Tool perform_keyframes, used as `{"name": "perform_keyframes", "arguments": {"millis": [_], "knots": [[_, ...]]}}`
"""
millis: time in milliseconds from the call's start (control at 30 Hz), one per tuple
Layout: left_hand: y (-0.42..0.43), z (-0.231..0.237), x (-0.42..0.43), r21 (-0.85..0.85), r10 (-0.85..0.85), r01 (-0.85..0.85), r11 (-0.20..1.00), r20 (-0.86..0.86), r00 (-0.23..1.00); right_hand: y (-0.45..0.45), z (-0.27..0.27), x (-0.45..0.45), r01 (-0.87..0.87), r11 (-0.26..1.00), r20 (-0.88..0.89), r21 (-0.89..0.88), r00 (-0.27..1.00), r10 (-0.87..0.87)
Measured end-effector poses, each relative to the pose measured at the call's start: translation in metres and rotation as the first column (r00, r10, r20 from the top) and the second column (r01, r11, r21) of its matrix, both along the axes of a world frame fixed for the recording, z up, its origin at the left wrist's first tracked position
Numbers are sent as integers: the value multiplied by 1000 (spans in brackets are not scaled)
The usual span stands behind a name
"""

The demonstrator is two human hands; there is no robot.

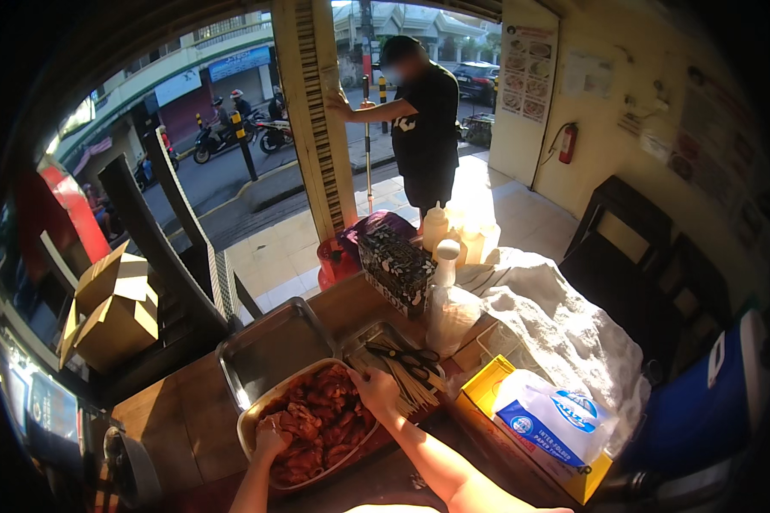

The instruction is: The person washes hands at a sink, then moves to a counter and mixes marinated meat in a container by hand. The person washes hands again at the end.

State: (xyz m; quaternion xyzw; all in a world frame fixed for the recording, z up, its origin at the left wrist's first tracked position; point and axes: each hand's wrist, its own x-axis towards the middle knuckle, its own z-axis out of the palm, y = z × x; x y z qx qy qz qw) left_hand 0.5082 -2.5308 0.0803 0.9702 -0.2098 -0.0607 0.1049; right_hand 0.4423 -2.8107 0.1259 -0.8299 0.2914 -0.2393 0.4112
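Observation:
A large tub (244,426) holds many pieces of raw meat (324,417) in a dark red marinade. My left hand (273,436) is inside the tub's left part, its fingers on the meat; whether they grip a piece cannot be told. My right hand (375,390) is at the tub's upper right rim, its fingertips near the meat, and their hold is unclear. Just beyond that hand, a metal tray (375,330) holds wooden skewers (407,391) and black-handled scissors (410,365). Behind the tub lies a bare metal tray (276,346).
A yellow box (487,385) with a pack of paper towels (545,417) stands at right, beside a white cloth (552,308). Squeeze bottles (435,227) and a patterned box (394,269) stand behind. A person (423,122) holds a pole by the doorway. A cardboard box (112,314) is left.

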Motion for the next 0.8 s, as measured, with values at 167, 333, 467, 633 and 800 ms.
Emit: {"name": "perform_keyframes", "arguments": {"millis": [167, 333, 467, 633, 800], "knots": [[-18, 73, -25, -95, 81, -91, 991, -108, 991, 1, 5, -1, 4, 1000, -3, 3, 1000, -4], [-48, 81, -30, -283, -219, 174, 943, -136, 966, 0, 8, -4, -33, 997, -8, 67, 999, 34], [-73, 74, -35, -143, -343, 333, 932, -53, 938, 0, 2, -3, 18, 998, 63, 67, 998, -22], [-86, 62, -27, -201, -350, 299, 933, -305, 886, 3, -13, 1, 76, 993, 129, 89, 988, -87], [-88, 40, -13, -124, -323, 301, 945, -239, 916, 5, -14, 3, 93, 977, 116, 190, 986, -116]]}}
